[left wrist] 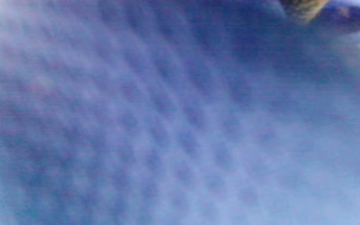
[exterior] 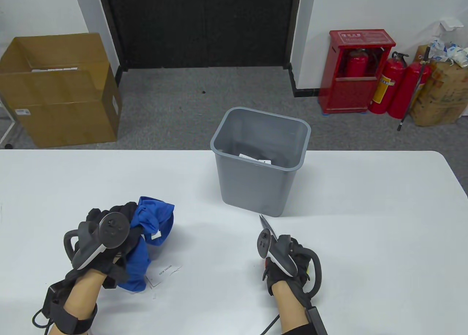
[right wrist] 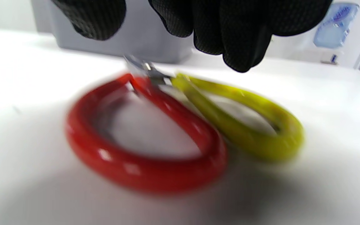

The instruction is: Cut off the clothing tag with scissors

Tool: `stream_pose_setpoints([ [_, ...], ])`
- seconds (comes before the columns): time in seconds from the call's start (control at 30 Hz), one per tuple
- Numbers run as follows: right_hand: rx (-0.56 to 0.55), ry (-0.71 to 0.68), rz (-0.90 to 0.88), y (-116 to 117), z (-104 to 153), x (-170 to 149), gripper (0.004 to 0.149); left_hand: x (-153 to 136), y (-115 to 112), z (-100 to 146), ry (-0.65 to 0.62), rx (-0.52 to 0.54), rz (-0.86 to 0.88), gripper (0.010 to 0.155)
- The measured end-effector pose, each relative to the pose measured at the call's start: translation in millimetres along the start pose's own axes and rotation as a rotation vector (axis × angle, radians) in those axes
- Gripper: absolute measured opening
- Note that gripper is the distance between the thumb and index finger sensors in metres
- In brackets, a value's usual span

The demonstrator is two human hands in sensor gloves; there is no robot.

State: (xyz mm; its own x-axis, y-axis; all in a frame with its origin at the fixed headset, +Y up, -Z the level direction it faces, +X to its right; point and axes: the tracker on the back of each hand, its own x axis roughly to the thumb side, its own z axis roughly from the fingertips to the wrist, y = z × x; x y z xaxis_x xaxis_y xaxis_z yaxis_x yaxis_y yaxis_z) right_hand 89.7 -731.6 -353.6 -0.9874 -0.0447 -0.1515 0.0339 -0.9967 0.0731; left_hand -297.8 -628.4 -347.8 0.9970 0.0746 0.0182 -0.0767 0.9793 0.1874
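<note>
1. The clothing tag [exterior: 163, 273], a white card with dark print, lies flat on the white worktop [exterior: 365, 210] just beside the lower edge of the garment.
2. The garment [exterior: 151, 232] is a bunched heap of blue and black cloth at the near left of the worktop; a small white label shows on its blue folds. In the left wrist view, blurred blue fabric [left wrist: 167, 125] fills almost the whole frame.
3. The left hand [exterior: 98, 254] is closed around the bundle, gripping the cloth from the near side.
4. The scissors [right wrist: 173, 131] lie on the worktop under the right hand, one loop red, the other yellow, the blades [exterior: 266, 223] pointing away towards the bin.
5. The right hand [exterior: 289, 265] sits over the handles. In the right wrist view its gloved fingers [right wrist: 239, 34] hang above the loops without going through them; whether they touch the handles I cannot tell.
6. A grey bin [exterior: 256, 188] stands on the worktop beyond the scissors, with scraps of white card inside.
</note>
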Motion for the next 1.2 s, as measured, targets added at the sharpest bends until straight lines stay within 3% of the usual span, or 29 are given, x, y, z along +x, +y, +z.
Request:
stream_pose_setpoints([
  [0.23, -0.032, -0.195, -0.177, -24.6, 23.1, 22.3, 0.075, -2.1, -6.7, -6.8, 0.037, -0.044, -0.044, 0.059],
  [0.5, -0.044, -0.311, -0.138, -30.0, 39.4, 48.2, 0.076, -16.1, -29.4, -39.1, 0.102, -0.146, -0.197, 0.063],
  [0.73, -0.031, -0.336, -0.135, -28.9, 41.9, 52.7, 0.076, -44.2, -61.3, -64.6, 0.201, -0.274, -0.199, 0.063],
  [0.97, -0.003, -0.329, -0.154, -23.2, 35.6, 49.4, 0.075, -69.6, -85.5, -76.8, 0.300, -0.329, -0.215, 0.064],
  [1.2, 0.011, -0.337, -0.163, -21.8, 32.9, 48.7, 0.075, -76.2, -116.4, -81.1, 0.347, -0.357, -0.302, 0.066],
])
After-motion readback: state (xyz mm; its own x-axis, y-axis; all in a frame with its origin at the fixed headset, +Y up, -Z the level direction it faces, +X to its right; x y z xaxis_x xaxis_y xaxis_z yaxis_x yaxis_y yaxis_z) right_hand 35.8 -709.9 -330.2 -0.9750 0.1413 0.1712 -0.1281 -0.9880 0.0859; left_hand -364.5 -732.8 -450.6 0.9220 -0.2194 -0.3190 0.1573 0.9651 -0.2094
